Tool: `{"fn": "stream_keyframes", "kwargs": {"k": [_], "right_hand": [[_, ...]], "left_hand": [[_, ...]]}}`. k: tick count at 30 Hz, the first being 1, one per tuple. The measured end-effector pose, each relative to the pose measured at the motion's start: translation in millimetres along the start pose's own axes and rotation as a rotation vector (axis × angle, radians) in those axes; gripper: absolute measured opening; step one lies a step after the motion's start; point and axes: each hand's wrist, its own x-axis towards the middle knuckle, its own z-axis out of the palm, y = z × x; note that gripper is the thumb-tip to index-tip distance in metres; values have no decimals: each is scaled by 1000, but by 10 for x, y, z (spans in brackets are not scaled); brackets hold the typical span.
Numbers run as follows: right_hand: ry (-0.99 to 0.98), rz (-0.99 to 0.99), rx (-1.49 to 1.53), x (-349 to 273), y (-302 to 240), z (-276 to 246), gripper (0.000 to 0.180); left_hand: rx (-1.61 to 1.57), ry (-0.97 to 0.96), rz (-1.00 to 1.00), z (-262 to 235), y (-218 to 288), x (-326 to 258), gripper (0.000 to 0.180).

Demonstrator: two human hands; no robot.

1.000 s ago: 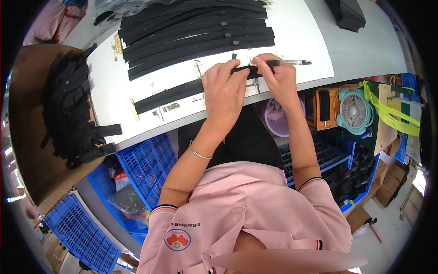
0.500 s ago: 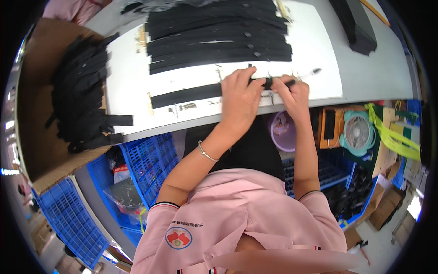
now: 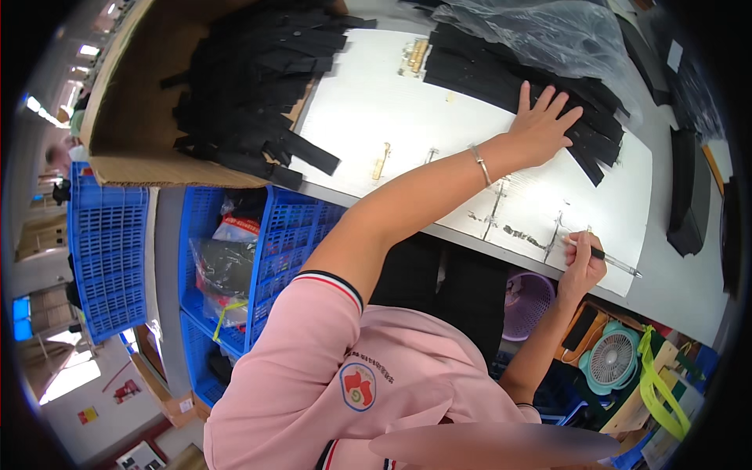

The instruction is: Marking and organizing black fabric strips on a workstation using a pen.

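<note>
My left hand [image 3: 540, 129] lies with spread fingers on a row of flat black fabric strips [image 3: 478, 70] at the far side of a white board [image 3: 352, 110]. One strip's end angles out toward me just right of that hand. Near the board's front right edge, my right hand [image 3: 583, 265] is closed around a pen [image 3: 623, 265] with a clear barrel and a dark part by the fingers. Dark pen marks [image 3: 521, 235] and ruled lines show on the bare front part of the board, next to the right hand.
A cardboard box [image 3: 133, 110] on the left holds a heap of loose black strips [image 3: 258, 70]. Clear plastic film [image 3: 540, 35] covers the back. A long black object [image 3: 688, 196] lies at the right. Below the table are blue crates [image 3: 262, 266], a purple basket [image 3: 529, 305] and a teal fan [image 3: 611, 356].
My left hand has moved from the single front strip to the far row of strips. That strip is gone from the board's front. My right hand still holds the pen, and the view has turned.
</note>
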Motion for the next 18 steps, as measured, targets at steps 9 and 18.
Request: {"fn": "stream_keyframes", "kwargs": {"k": [9, 18], "right_hand": [[41, 21, 17, 42, 59, -52, 26], [-8, 6, 14, 55, 27, -18, 26]], "left_hand": [[-37, 290, -134, -1017, -380, -838, 50], [696, 846, -1064, -2451, -1705, -2491, 79]]}}
